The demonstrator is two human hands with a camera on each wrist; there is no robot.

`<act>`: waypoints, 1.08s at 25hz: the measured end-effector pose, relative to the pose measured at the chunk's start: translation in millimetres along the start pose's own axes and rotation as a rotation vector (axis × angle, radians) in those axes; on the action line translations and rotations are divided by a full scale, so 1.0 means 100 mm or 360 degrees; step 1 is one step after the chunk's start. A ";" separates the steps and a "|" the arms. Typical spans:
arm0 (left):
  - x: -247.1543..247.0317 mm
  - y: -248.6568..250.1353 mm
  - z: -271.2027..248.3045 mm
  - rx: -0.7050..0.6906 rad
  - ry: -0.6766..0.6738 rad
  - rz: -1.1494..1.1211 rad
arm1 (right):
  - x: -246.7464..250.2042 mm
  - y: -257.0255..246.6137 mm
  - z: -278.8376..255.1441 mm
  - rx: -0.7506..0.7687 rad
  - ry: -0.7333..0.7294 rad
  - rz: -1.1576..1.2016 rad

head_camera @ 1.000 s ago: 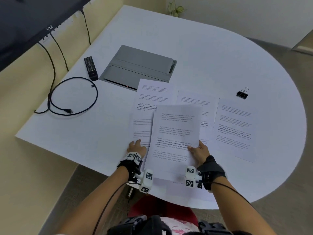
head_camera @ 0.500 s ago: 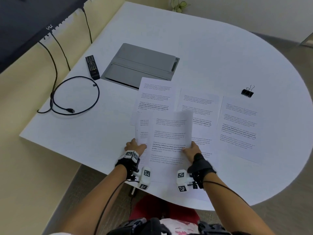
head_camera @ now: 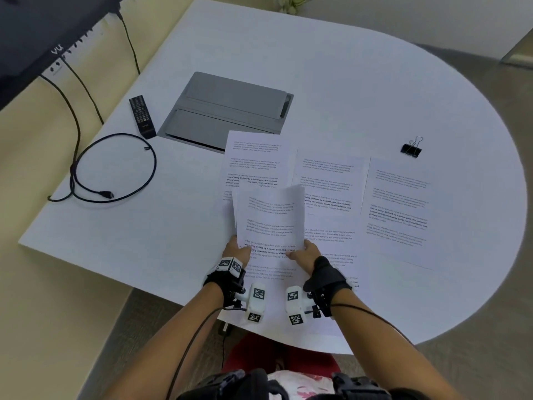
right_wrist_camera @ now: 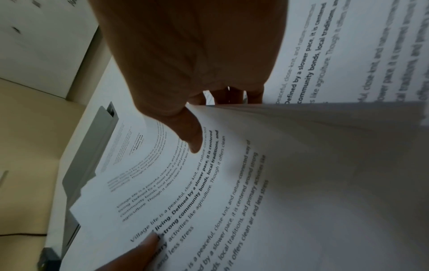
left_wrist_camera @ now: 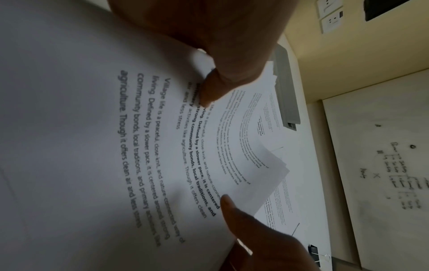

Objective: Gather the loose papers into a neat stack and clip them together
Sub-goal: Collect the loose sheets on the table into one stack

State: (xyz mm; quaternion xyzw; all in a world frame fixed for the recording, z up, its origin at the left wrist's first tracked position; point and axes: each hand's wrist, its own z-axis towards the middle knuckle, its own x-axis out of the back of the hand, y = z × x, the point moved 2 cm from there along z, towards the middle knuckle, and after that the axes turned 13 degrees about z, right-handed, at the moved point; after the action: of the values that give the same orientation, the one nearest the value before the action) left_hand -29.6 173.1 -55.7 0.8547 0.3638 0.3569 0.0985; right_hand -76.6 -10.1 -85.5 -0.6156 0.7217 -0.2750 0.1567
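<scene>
A small bundle of printed sheets (head_camera: 271, 223) is raised off the white table (head_camera: 346, 82), tilted up toward me. My left hand (head_camera: 238, 249) pinches its left edge, thumb on the printed face (left_wrist_camera: 209, 91). My right hand (head_camera: 307, 252) pinches the right edge, thumb on top (right_wrist_camera: 192, 139) and fingers beneath. More printed sheets lie flat: one behind the bundle (head_camera: 256, 157), one in the middle (head_camera: 328, 183), one to the right (head_camera: 401, 209). A black binder clip (head_camera: 412, 148) sits at the far right, away from both hands.
A grey closed laptop-like case (head_camera: 227, 111) lies behind the papers, one sheet overlapping its near edge. A black remote (head_camera: 142, 116) and a looped black cable (head_camera: 112, 168) are at the left. A dark screen (head_camera: 43, 27) hangs at the top left.
The held sheets have come together from a fanned spread into a narrower bundle, and both hands have closed in on its two sides. The flat sheets and the clip have not moved.
</scene>
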 end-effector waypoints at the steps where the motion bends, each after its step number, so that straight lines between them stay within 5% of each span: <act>1: -0.01 0.01 0.02 -0.0033 0.0025 0.0012 | 0.05 0.01 0.00 0.0019 0.0101 -0.0045; 6: 0.04 -0.02 0.13 -0.0082 0.0065 0.0117 | 0.77 0.06 -0.16 -0.0176 0.0870 -0.0416; 9: 0.03 -0.03 0.17 -0.0072 0.0013 0.0149 | 1.14 0.20 -0.29 -0.0436 0.1048 -0.0346; 22: -0.43 0.23 0.01 -0.0179 -0.0265 0.0243 | 1.01 0.16 -0.15 -0.0311 0.0763 -0.0461; 27: -0.70 0.45 -0.29 0.0007 -0.0122 0.0833 | 0.85 0.13 -0.12 -0.0174 0.0613 -0.0276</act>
State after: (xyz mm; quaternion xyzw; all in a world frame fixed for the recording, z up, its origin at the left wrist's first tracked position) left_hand -58.7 89.9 -53.5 0.9329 0.1273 0.3366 0.0147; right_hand -109.9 -89.7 -74.2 -0.6190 0.6965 -0.3605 -0.0419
